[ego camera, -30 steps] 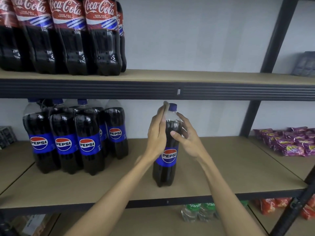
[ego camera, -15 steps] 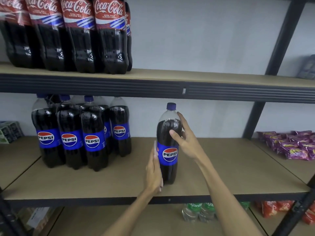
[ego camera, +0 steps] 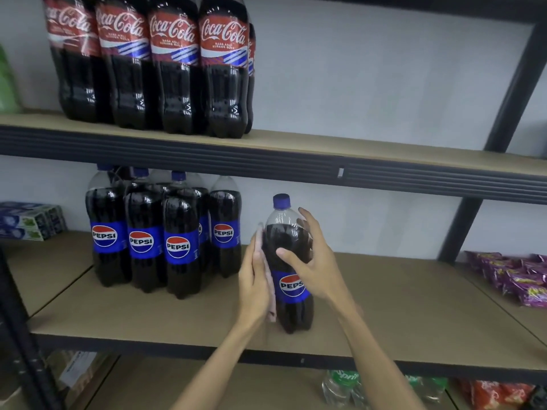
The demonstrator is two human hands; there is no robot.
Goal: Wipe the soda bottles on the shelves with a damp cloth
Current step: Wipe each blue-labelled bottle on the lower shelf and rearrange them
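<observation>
- The Pepsi bottle (ego camera: 288, 241) is steadied upright by the right hand (ego camera: 316, 267), curled round it.
- The pink cloth (ego camera: 271, 309) is pressed flat against it by the straight-fingered left hand (ego camera: 254, 279); full-length strokes are advised.

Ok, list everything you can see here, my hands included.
Coca-Cola bottles: at least four, red labels, top shelf left.
Pepsi bottles: at least five, blue labels, clustered middle shelf left.
Lone Pepsi bottle: one, blue cap, standing alone mid-shelf.
Cloth: one, pinkish, against that bottle's left side.
Boxes: several, blue-white, far left.
Snack packets: several, purple, right.
Sprite bottles: some, green, bottom shelf.
Left hand: flat, pressing the cloth.
Right hand: fingers curled round the lone bottle.
</observation>
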